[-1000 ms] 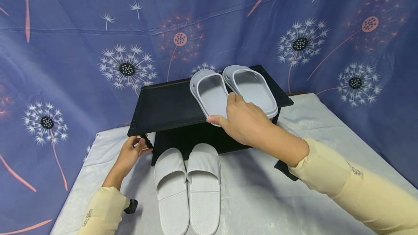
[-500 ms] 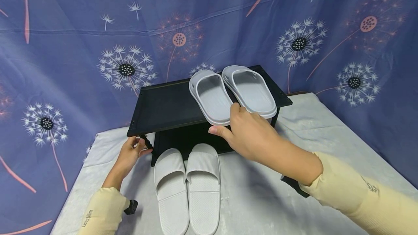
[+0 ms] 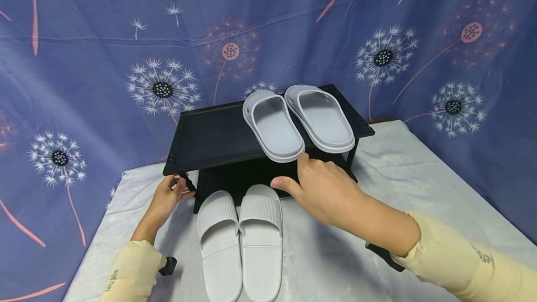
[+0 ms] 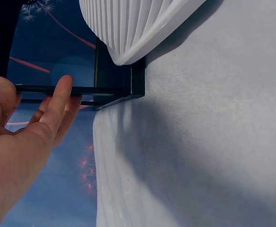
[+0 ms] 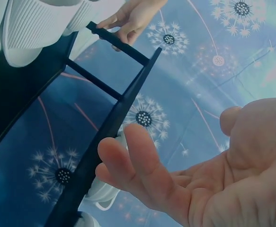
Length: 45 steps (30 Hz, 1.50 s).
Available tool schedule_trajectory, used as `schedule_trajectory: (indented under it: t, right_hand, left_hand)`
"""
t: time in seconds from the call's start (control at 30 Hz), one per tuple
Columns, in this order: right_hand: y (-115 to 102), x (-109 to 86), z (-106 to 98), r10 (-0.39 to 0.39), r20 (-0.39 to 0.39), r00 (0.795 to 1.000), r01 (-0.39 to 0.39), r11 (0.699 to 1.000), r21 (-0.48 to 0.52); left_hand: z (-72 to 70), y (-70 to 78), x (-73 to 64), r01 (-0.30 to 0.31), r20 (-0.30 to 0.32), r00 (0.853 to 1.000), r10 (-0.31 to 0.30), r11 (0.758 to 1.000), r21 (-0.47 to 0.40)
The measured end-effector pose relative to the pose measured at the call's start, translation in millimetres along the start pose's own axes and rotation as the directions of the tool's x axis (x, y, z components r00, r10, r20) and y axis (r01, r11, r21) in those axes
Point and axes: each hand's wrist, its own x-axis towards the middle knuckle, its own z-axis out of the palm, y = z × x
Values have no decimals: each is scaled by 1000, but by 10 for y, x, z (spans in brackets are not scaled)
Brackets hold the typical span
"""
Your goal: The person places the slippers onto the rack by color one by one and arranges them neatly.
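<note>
A black two-tier shoe rack point(image 3: 209, 134) stands on the white cloth. My left hand point(image 3: 165, 199) grips its front left post point(image 4: 88, 90) below the top shelf, with the thumb on one side and fingers round it. Two pale grey clogs, a left one point(image 3: 277, 132) and a right one point(image 3: 327, 122), rest side by side on the right half of the top shelf, toes to the back. Just in front of the left clog's heel is my right hand point(image 3: 329, 190); its palm is bare and its fingers are loosely bent in the right wrist view.
Two white slide sandals, a left one point(image 3: 222, 255) and a right one point(image 3: 262, 255), lie together on the white cloth point(image 3: 327, 264), toes at the lower shelf point(image 3: 239, 178). Behind the rack hangs a blue dandelion-print curtain point(image 3: 293, 36).
My right hand has drawn back from the clogs toward the front right and let go of them. The clogs now lie slightly apart at the heels. My left hand stays on the post.
</note>
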Motion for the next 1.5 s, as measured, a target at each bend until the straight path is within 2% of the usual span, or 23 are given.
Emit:
schedule_trajectory:
  t: [0.07, 0.17, 0.23, 0.4, 0.5, 0.53, 0.63, 0.77, 0.8, 0.83, 0.9, 1.0, 1.03, 1.07, 1.33, 1.5]
  right_hand:
    - [-2, -23, 18, -4, 2, 1000, 4, 1000, 2]
    - [-11, -58, 40, -8, 9, 1000, 8, 1000, 6]
    - [-21, -78, 52, -12, 22, 1000, 12, 1000, 9]
    - [-37, -129, 93, -24, 53, 998, 23, 1000, 18]
    - [-47, -164, 134, -30, 69, 997, 29, 999, 14]
    - [-51, -175, 149, -33, 75, 997, 32, 999, 14]
    - [-60, -207, 195, -37, 102, 994, 35, 999, 18]
    - [-70, -249, 262, -50, 120, 992, 46, 998, 35]
    - [-71, -259, 281, -56, 115, 992, 52, 998, 37]
    - [-73, -268, 301, -66, 108, 992, 62, 997, 39]
    - [-78, -284, 339, -80, 96, 992, 76, 996, 39]
    - [-82, -299, 383, -98, 88, 991, 96, 995, 32]
    - [-83, -304, 394, -100, 91, 991, 97, 995, 35]
    - [-84, -308, 402, -98, 97, 991, 94, 995, 37]
    - [-79, -360, 493, -53, 189, 981, 33, 993, 109]
    - [-81, -386, 582, -68, 209, 976, 40, 990, 136]
  left_hand:
    - [13, 27, -5, 14, -9, 1000, -14, 1000, 7]
    - [74, 141, -40, 73, -39, 997, -69, 993, 96]
    - [78, 151, -39, 88, -49, 995, -84, 992, 95]
    - [82, 179, -38, 92, -54, 995, -88, 993, 72]
    - [75, 172, -31, 81, -44, 996, -78, 993, 89]
    - [64, 146, -24, 74, -41, 997, -71, 994, 85]
    - [-44, -100, 35, 35, -28, 999, -33, 998, 43]
    - [-221, -541, 146, 3, -30, 1000, -2, 1000, 18]
    - [-221, -518, 134, 9, -22, 1000, -8, 1000, 11]
    - [-235, -556, 144, -1, -17, 1000, 1, 1000, 14]
    - [-162, -378, 100, 17, -21, 1000, -16, 999, 37]
    - [-7, 0, 8, 68, -27, 997, -66, 996, 60]
    - [31, 52, -1, 84, -45, 996, -80, 992, 94]
    - [81, 171, -28, 110, -52, 993, -105, 989, 103]
    - [92, 181, -39, 106, -47, 994, -102, 989, 106]
    - [82, 145, -38, 78, -46, 996, -74, 993, 91]
